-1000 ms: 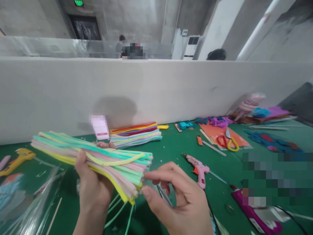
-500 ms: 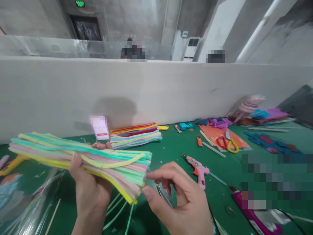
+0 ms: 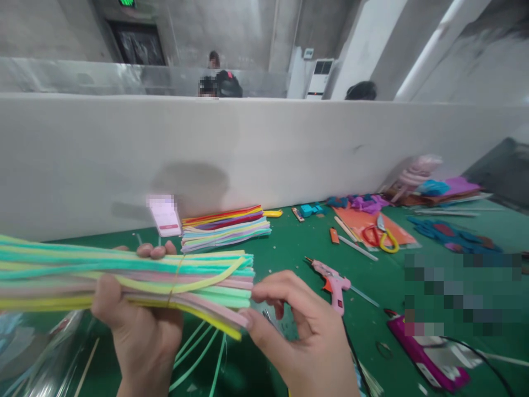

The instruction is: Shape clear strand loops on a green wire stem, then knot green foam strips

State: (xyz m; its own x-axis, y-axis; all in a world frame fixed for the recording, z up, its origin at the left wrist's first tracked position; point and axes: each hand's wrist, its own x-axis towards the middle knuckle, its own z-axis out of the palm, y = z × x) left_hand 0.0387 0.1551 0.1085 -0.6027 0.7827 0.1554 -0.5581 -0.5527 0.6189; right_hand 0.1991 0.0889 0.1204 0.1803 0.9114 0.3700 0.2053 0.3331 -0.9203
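My left hand (image 3: 140, 325) is wrapped round a thick bundle of pipe cleaners (image 3: 161, 275) in mint, yellow and dusty pink, tied with a thin band near its right end. The bundle lies almost level above the table, its left end running out of view. At the right end, the curled fingers and thumb of my right hand (image 3: 303, 331) touch the tips of the pink pipe cleaners. Below the bundle, several loose mint pipe cleaners (image 3: 198, 358) hang or lie curved; a metal tool behind my right fingers is mostly hidden.
On the green table are a pink glue gun (image 3: 333, 281), scissors (image 3: 382, 234) on an orange sheet, and an orange lighter (image 3: 334, 236). More bundled pipe cleaners (image 3: 225, 229) and a phone (image 3: 165, 218) sit by the white partition (image 3: 268, 149). A magenta tool (image 3: 425, 353) lies right.
The bundle has turned from slanted to nearly level and shifted left, my left hand moving left with it. My right thumb now touches the pink tips. The view has shifted slightly.
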